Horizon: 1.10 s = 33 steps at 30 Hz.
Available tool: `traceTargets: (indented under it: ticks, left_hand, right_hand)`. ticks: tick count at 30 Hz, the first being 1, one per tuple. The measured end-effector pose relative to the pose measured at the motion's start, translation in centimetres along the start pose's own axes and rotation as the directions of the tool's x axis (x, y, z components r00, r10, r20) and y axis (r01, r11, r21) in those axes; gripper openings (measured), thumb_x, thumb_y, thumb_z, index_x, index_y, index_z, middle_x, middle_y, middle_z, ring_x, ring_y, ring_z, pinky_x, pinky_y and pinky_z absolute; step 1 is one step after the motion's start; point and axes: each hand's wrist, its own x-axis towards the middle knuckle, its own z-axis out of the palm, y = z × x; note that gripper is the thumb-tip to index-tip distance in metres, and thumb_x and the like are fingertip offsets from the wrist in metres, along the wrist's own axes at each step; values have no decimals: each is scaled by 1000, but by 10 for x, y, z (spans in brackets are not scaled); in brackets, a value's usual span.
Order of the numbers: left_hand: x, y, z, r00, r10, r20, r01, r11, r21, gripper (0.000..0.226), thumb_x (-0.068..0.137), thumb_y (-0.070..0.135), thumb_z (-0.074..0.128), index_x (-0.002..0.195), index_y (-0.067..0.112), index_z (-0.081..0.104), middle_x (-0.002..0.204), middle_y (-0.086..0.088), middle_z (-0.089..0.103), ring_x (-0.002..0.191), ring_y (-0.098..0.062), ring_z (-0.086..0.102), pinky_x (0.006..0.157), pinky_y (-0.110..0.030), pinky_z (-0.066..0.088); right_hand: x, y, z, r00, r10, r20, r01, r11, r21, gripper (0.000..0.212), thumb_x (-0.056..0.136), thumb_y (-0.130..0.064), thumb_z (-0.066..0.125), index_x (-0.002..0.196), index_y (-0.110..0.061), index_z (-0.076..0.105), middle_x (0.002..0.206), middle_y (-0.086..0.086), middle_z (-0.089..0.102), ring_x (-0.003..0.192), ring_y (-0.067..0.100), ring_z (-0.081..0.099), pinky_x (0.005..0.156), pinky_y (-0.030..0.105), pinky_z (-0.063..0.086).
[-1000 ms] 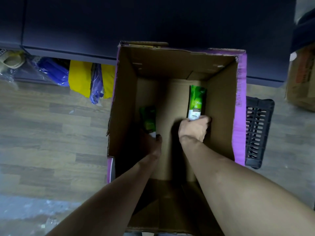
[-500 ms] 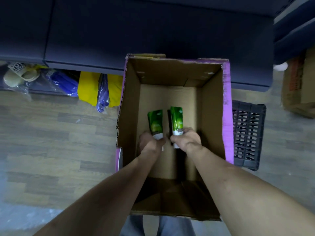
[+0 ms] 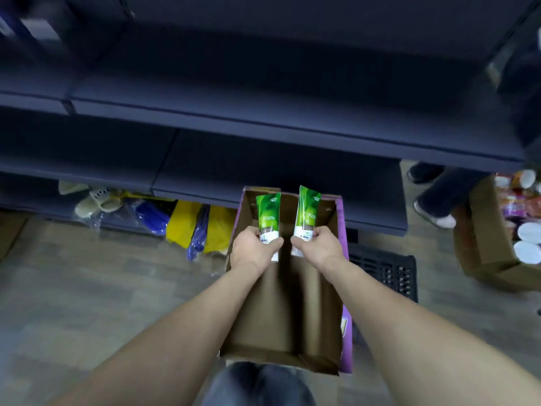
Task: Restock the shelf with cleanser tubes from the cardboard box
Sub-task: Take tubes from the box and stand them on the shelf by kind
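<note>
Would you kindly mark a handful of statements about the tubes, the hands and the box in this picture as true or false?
1. Each hand holds one green cleanser tube. True: the left hand grips the left tube and the right hand grips the right tube.
2. The tubes lie flat on the floor of the cardboard box. False: they are held up above the open box.
3. The hands grip the tubes at their white lower ends. True.
4. The dark shelf beyond the box already holds a row of tubes. False: no tubes show on it.
</note>
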Motion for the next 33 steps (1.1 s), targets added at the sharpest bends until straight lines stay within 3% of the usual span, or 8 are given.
traceTargets:
  ticks: [3, 7, 10, 14, 19, 25, 29, 33]
  left_hand:
    - [-7, 30, -27, 996, 65, -55, -64, 998, 16, 34, 75, 33, 75, 102, 19, 61, 99, -1, 70, 96, -25, 66, 79, -32, 52]
    - [-24, 77, -72, 976, 161, -150, -165, 986, -16, 46, 75, 31, 73, 115, 13, 57, 109, -6, 65, 102, -27, 62, 79, -33, 48]
    - [-39, 111, -109, 951, 229, -207, -241, 970, -35, 46, 75, 31, 74, 114, 15, 54, 107, -4, 62, 90, -23, 59, 71, -31, 44]
    - [-62, 153, -154, 903, 336, -267, -362, 930, -56, 42, 75, 29, 74, 108, 15, 52, 102, -1, 61, 79, -19, 52, 67, -29, 39]
    - [-94, 204, -203, 825, 453, -338, -501, 863, -67, 45, 73, 31, 76, 106, 16, 50, 101, 0, 62, 79, -19, 55, 65, -30, 39]
    - [-137, 273, -256, 690, 576, -439, -653, 757, -32, 45, 73, 32, 77, 106, 17, 51, 102, 1, 62, 80, -19, 57, 66, -29, 39]
    - [-159, 315, -271, 608, 625, -489, -718, 696, -4, 46, 73, 36, 77, 105, 19, 50, 103, 1, 62, 86, -21, 61, 66, -32, 43]
    - [-172, 345, -261, 557, 650, -517, -745, 666, 33, 48, 73, 39, 78, 106, 20, 48, 104, 2, 60, 87, -20, 61, 66, -33, 43]
  right_hand:
    - [-20, -25, -20, 997, -60, -52, 60, 998, -11, 35, 76, -31, 74, 103, -16, 59, 98, -1, 67, 88, 18, 62, 68, 27, 42]
    - [-55, -66, -53, 970, -151, -191, 150, 989, -22, 34, 71, -30, 77, 96, -18, 58, 95, 0, 67, 87, 20, 64, 69, 31, 48]
    - [-83, -98, -76, 929, -216, -300, 221, 975, -20, 41, 70, -28, 79, 102, -15, 57, 97, 1, 66, 87, 22, 64, 73, 36, 52]
    - [-119, -140, -106, 856, -281, -435, 305, 952, -16, 42, 73, -27, 77, 106, -12, 55, 100, 3, 65, 86, 22, 58, 69, 31, 42]
    - [-165, -187, -144, 735, -401, -546, 452, 891, -45, 45, 75, -23, 74, 114, -20, 51, 101, -2, 66, 87, 21, 61, 72, 33, 47]
    - [-220, -244, -204, 560, -475, -679, 596, 800, -69, 45, 75, -21, 72, 113, -27, 48, 84, -11, 60, 66, 2, 54, 59, 31, 40]
    - [-236, -273, -243, 500, -491, -713, 633, 769, -85, 44, 78, -26, 71, 112, -28, 44, 86, -6, 60, 75, 17, 60, 59, 32, 43]
    - [-230, -286, -273, 458, -517, -723, 651, 749, -124, 50, 81, -32, 74, 120, -25, 43, 94, 0, 61, 80, 22, 60, 60, 32, 42]
